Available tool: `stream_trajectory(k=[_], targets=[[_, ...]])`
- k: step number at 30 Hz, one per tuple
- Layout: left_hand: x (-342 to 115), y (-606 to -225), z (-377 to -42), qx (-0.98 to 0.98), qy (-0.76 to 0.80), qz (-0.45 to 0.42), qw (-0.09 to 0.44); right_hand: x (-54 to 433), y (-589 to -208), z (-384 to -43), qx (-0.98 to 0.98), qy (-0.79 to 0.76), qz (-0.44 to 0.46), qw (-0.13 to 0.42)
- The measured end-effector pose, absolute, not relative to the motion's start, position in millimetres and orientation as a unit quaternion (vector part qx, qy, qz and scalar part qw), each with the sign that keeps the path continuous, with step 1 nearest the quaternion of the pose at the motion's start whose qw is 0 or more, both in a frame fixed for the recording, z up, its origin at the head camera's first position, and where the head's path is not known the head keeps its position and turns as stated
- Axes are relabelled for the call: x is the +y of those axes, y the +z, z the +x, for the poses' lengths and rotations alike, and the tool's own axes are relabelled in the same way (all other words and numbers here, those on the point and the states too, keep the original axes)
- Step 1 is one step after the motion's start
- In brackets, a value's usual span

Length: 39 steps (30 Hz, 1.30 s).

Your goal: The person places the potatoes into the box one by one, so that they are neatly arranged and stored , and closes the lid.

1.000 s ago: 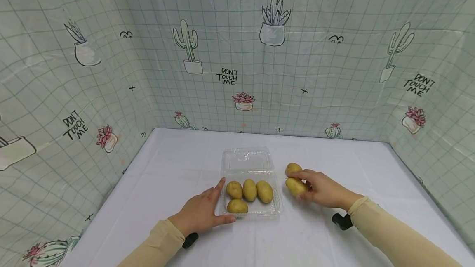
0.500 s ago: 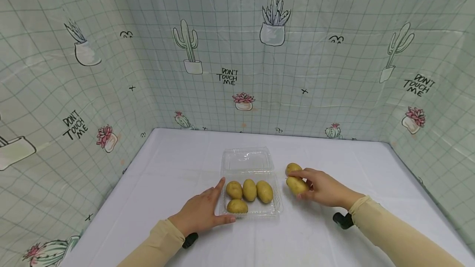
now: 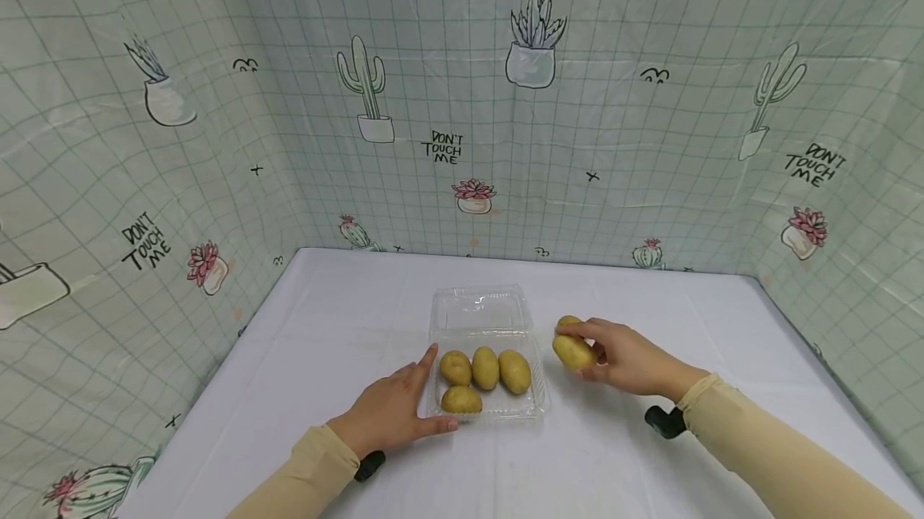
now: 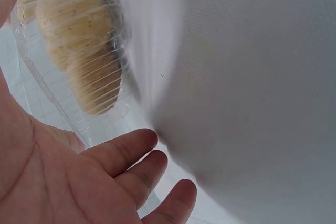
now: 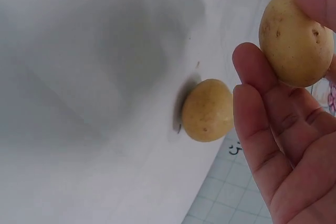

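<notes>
My right hand (image 3: pixel 635 358) pinches a yellow potato (image 3: pixel 573 351) between thumb and fingers, right of a clear plastic clamshell box (image 3: pixel 508 408). In the right wrist view this held potato (image 5: pixel 295 40) is raised off the white cloth, and a second potato (image 5: pixel 207 111) lies on the table below it. From the head view that second one is mostly hidden behind the held one. Fingers spread, my left hand (image 3: pixel 390 416) rests along the box's left side, thumb at the front corner. Inside the box lie several potatoes (image 3: pixel 485 368), three in a row and one in front.
The box's lid (image 3: pixel 481 310) lies folded back, away from me. A white cloth covers the table (image 3: pixel 346 294). Patterned curtains (image 3: pixel 433 102) with drawn cacti close off the back and both sides.
My right hand has lifted the potato slightly, up and a little leftward, so it covers more of the potato behind. The left hand and the box stay in place.
</notes>
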State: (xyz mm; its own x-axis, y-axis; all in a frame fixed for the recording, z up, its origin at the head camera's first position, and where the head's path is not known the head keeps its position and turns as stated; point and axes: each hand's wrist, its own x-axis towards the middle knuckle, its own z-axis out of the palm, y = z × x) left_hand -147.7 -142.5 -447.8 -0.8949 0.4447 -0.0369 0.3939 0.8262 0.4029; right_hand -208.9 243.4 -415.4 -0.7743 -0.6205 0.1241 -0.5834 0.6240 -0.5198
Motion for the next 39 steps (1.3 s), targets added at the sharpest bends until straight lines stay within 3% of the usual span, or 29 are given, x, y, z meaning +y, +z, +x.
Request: stream_trajectory(k=[39], targets=[[-141.5, -445.7, -147.4, 0.954, 0.192, 0.220, 0.066, 199.4, -393.6, -208.4, 0.874, -0.293, -0.383, 0.061]])
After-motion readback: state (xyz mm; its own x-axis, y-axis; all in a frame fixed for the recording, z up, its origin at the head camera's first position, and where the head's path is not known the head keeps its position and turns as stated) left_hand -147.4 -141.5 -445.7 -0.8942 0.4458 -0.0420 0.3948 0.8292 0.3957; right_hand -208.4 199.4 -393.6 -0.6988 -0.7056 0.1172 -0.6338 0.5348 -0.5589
